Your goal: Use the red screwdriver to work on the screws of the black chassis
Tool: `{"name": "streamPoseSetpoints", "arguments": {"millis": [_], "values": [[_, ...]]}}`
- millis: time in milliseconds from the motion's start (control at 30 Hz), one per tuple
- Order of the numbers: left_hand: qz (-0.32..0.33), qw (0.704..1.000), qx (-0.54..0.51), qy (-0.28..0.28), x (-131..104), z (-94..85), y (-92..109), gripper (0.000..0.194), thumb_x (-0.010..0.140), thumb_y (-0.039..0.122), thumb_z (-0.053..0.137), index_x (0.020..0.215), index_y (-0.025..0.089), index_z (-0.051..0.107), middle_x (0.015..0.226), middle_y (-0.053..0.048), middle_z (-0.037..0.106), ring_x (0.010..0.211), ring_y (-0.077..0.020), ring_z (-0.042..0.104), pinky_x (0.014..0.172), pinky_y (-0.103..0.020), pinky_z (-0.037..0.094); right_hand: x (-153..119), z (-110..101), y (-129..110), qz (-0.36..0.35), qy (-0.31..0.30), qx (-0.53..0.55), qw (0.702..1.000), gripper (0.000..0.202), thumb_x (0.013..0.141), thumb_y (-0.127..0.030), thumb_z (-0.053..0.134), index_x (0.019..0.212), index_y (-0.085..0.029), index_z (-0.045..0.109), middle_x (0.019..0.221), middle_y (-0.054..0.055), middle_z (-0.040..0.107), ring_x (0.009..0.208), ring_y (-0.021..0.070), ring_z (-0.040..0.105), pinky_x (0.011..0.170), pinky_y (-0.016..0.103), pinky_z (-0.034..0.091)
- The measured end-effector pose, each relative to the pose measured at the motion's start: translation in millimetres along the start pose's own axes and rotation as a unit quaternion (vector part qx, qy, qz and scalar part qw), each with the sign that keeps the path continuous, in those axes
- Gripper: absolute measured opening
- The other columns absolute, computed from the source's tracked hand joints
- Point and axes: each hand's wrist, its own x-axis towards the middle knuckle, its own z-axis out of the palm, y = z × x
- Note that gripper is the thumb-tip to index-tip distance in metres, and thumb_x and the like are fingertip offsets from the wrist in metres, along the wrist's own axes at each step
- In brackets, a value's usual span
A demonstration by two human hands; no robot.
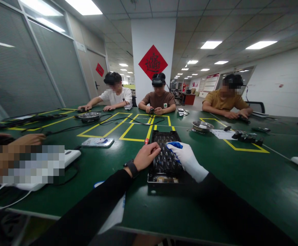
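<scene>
A black open device casing with rows of small metallic parts lies on the green table in front of me. My bare left hand, with a dark watch on the wrist, rests at the casing's left edge, fingers bent together over it; whether they hold anything is hidden. On the casing's right side is my right hand, in a white glove with blue fingertips. Its fingers are closed above the casing, around something I cannot make out. A red-tipped tool shows just beyond my left hand.
A phone-like clear case and a white power box lie left. Metal bowls stand farther back. Black parts lie right. Three people sit opposite; another person's hands are at far left.
</scene>
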Motion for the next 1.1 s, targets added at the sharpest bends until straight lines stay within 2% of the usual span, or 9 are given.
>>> {"name": "streamPoseSetpoints", "arguments": {"millis": [67, 133, 233, 300, 567, 667, 767, 933, 1100], "values": [[-0.001, 1.0, 0.0, 0.005, 0.1, -0.1, 0.2, 0.024, 0.086, 0.033, 0.041, 0.074, 0.015, 0.051, 0.06, 0.004, 0.047, 0.056, -0.0091, 0.041, 0.056, -0.021, 0.031, -0.1, 0.8, -2.1, -0.002, -0.002, 0.014, 1.0, 0.034, 0.064, -0.042, 0.062, 0.082, -0.014, 0.065, 0.069, 0.003, 0.06, 0.055, 0.0098, 0.046, 0.051, 0.023, 0.037], [0.001, 1.0, 0.0, 0.007, 0.0, -0.1, 0.2, 0.024, 0.086, 0.034, 0.041, 0.074, 0.015, 0.051, 0.06, 0.004, 0.046, 0.056, -0.0092, 0.041, 0.056, -0.021, 0.031, -1.5, 1.7, -5.1, 0.015, -0.009, 0.02, 1.0, 0.033, 0.065, -0.042, 0.062, 0.081, -0.014, 0.065, 0.062, 0.0, 0.057, 0.049, 0.0076, 0.041, 0.046, 0.022, 0.033], [0.001, 1.0, 0.001, 0.008, -0.3, 0.0, -0.2, 0.025, 0.086, 0.034, 0.04, 0.075, 0.015, 0.052, 0.061, 0.003, 0.047, 0.057, -0.0094, 0.042, 0.056, -0.021, 0.031, -4.7, 2.7, -8.9, 0.067, -0.029, 0.037, 0.997, 0.031, 0.067, -0.043, 0.059, 0.079, -0.014, 0.061, 0.045, -0.006, 0.04, 0.038, 0.0045, 0.028, 0.037, 0.02, 0.021], [0.0, 1.0, 0.0, 0.009, -0.4, -0.1, -0.6, 0.025, 0.086, 0.034, 0.04, 0.076, 0.015, 0.052, 0.061, 0.003, 0.048, 0.057, -0.0095, 0.042, 0.056, -0.021, 0.031, -5.9, 2.8, -9.6, 0.091, -0.042, 0.053, 0.994, 0.031, 0.067, -0.044, 0.058, 0.078, -0.015, 0.058, 0.042, -0.009, 0.033, 0.036, 0.0038, 0.023, 0.036, 0.019, 0.016], [0.002, 1.0, -0.011, 0.007, -0.5, -0.9, -0.4, 0.025, 0.087, 0.035, 0.039, 0.077, 0.016, 0.052, 0.061, 0.003, 0.047, 0.057, -0.0092, 0.041, 0.056, -0.021, 0.031, -1.2, 3.5, -2.3, 0.114, -0.086, 0.137, 0.98, 0.033, 0.071, -0.05, 0.054, 0.071, -0.019, 0.044, 0.042, -0.011, 0.026, 0.034, 0.0031, 0.02, 0.034, 0.017, 0.013], [0.001, 1.0, -0.01, 0.006, -0.3, -1.3, 0.1, 0.026, 0.087, 0.035, 0.039, 0.077, 0.015, 0.052, 0.061, 0.004, 0.047, 0.057, -0.0092, 0.041, 0.056, -0.021, 0.031, -1.0, 4.6, -3.9, 0.111, -0.087, 0.159, 0.977, 0.037, 0.07, -0.053, 0.055, 0.066, -0.02, 0.038, 0.042, -0.011, 0.024, 0.034, 0.0027, 0.019, 0.034, 0.018, 0.013], [0.002, 1.0, -0.01, 0.005, 0.3, -1.2, 0.2, 0.026, 0.087, 0.035, 0.038, 0.076, 0.015, 0.051, 0.059, 0.004, 0.045, 0.056, -0.0091, 0.041, 0.056, -0.021, 0.031, -2.3, 4.5, -5.6, 0.102, -0.073, 0.125, 0.984, 0.04, 0.065, -0.051, 0.061, 0.063, -0.02, 0.036, 0.043, -0.01, 0.029, 0.036, 0.0029, 0.022, 0.035, 0.018, 0.015], [0.004, 1.0, -0.008, 0.002, 0.4, -1.4, 1.9, 0.026, 0.087, 0.035, 0.038, 0.077, 0.015, 0.052, 0.06, 0.004, 0.047, 0.056, -0.0093, 0.042, 0.056, -0.021, 0.031, -4.7, 2.9, -5.4, 0.077, -0.061, 0.043, 0.994, 0.028, 0.065, -0.041, 0.063, 0.065, -0.017, 0.049, 0.043, -0.009, 0.034, 0.037, 0.0041, 0.026, 0.037, 0.02, 0.02], [0.005, 1.0, -0.009, 0.002, 0.0, -2.4, 3.3, 0.026, 0.087, 0.035, 0.039, 0.077, 0.015, 0.052, 0.061, 0.003, 0.048, 0.056, -0.0093, 0.041, 0.056, -0.021, 0.031, -6.0, 2.6, -8.6, 0.098, -0.076, 0.056, 0.991, 0.023, 0.069, -0.039, 0.057, 0.068, -0.017, 0.049, 0.042, -0.009, 0.032, 0.035, 0.0038, 0.023, 0.035, 0.02, 0.015]]}}
